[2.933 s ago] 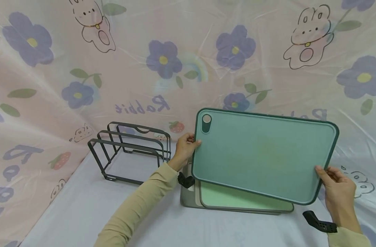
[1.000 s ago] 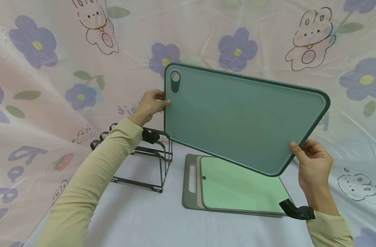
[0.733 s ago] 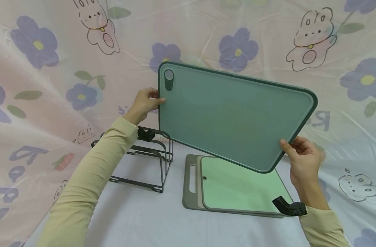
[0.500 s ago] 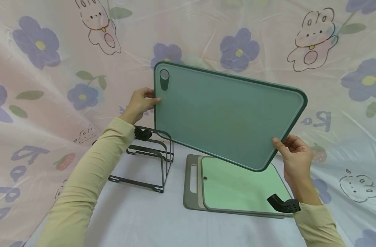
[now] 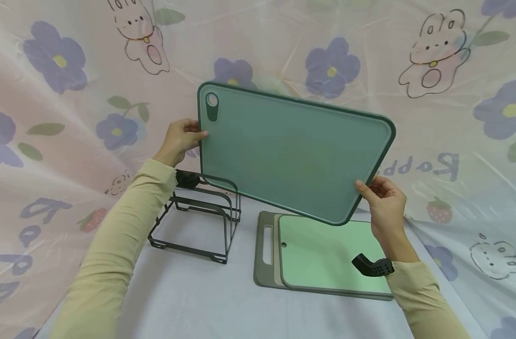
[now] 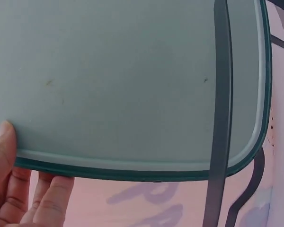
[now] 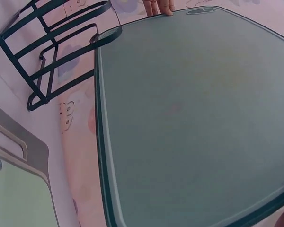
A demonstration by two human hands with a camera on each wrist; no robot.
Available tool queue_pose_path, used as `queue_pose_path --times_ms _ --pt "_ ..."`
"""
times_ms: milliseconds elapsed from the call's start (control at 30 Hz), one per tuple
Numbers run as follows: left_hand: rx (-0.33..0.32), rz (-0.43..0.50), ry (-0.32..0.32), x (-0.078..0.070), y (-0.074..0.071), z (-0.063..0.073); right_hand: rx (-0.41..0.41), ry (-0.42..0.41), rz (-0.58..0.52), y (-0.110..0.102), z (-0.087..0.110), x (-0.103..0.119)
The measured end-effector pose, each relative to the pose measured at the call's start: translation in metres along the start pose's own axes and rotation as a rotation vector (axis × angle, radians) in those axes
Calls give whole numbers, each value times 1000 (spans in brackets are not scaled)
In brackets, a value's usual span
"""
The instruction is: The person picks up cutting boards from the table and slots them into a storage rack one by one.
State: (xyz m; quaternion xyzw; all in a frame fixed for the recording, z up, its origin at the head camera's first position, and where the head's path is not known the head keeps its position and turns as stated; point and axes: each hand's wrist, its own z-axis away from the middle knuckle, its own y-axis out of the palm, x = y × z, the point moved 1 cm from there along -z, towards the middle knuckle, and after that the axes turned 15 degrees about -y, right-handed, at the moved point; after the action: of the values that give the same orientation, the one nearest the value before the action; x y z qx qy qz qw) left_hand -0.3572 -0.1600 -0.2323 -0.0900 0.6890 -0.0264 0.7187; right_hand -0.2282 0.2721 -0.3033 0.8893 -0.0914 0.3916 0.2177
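Both hands hold up a dark-rimmed green cutting board (image 5: 291,150), tilted down to the right, with a holed slot at its upper left. My left hand (image 5: 179,139) pinches its left edge, thumb (image 6: 4,146) on the near face. The right hand (image 5: 385,202) grips the lower right edge. A black wire rack (image 5: 190,250) stands under my left forearm. The board's lower left corner is behind a rack bar (image 6: 221,94); I cannot tell whether it sits between two bars.
Right of the rack, a light green board (image 5: 325,259) lies on a grey board (image 5: 262,278) with a slot handle. A white cloth (image 5: 241,310) covers the table. A curtain (image 5: 274,37) printed with flowers and rabbits hangs behind.
The cutting board rises from low over the stacked boards and moves left to the rack. Both hands keep their grip on it throughout. The rack and stack stay put.
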Motion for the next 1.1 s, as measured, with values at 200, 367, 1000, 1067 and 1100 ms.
queue_pose_path --times_ms 200,367,1000,1067,1100 --pt "-23 23 -30 1 -13 -1 42 10 32 11 0 -7" --pt "-29 67 -71 -1 -23 -1 66 34 36 22 0 -12" --pt "-88 79 -113 16 -66 -7 129 76 40 66 3 -40" --pt "-99 76 -123 18 -69 -8 136 85 34 70 4 -42" --pt "-107 74 -131 19 -71 -8 137 88 33 71 5 -43"
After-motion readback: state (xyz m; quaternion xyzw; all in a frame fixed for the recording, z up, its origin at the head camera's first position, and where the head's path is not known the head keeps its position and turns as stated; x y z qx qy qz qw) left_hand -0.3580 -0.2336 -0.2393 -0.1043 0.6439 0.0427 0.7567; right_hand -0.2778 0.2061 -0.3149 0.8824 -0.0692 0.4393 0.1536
